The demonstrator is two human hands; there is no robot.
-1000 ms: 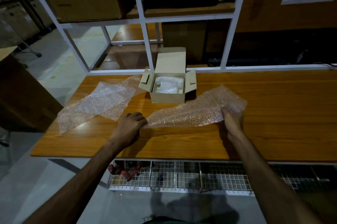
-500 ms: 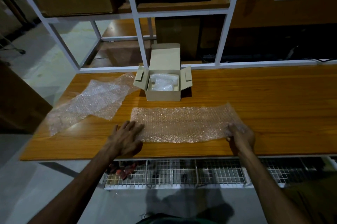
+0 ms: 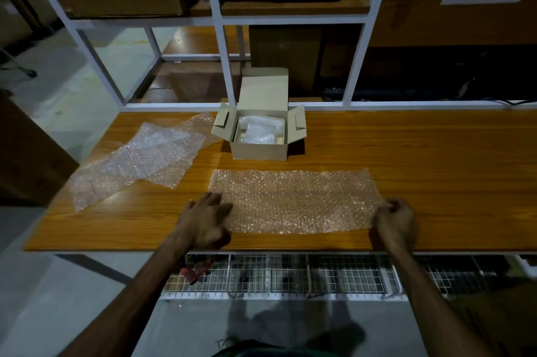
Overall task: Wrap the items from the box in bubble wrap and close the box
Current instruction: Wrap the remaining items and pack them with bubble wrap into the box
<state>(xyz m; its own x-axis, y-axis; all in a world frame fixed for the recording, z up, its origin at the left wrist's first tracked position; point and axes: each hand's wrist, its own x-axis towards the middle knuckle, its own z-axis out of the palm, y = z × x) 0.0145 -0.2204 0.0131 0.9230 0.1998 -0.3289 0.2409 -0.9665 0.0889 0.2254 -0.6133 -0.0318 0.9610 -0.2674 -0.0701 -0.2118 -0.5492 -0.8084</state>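
Bench (image 3: 406, 153): long wood top, white frame shelving (image 3: 216, 19) behind it, wire mesh rack (image 3: 290, 275) under the near edge.

Landmark = the box (image 3: 260, 136), standing at the back-centre of the bench w/ lid up and side flaps out. Inside it, an item already in clear wrap (image 3: 258, 131).

Crumpled bubble wrap pile (image 3: 139, 159): left of the box, one corner reaching up beside the box's left flap, the rest trailing toward the bench's left-front corner.

Flat bubble wrap sheet (image 3: 290, 201): just in front of the box, apart from it, spread flat on the bench and running wider than the box to the right.

My left hand (image 3: 203, 223): in front of the box and a bit left, fingers extended and spread, pressing down on the sheet's left end. Grip not closed round anything, just palm and fingers on the wrap.

My right hand (image 3: 395, 218): in front of the box and well right, fingers curled, pinching the sheet's right edge.

Something small and red (image 3: 194, 269) sits in the mesh rack, below my left wrist; can't tell what it is.
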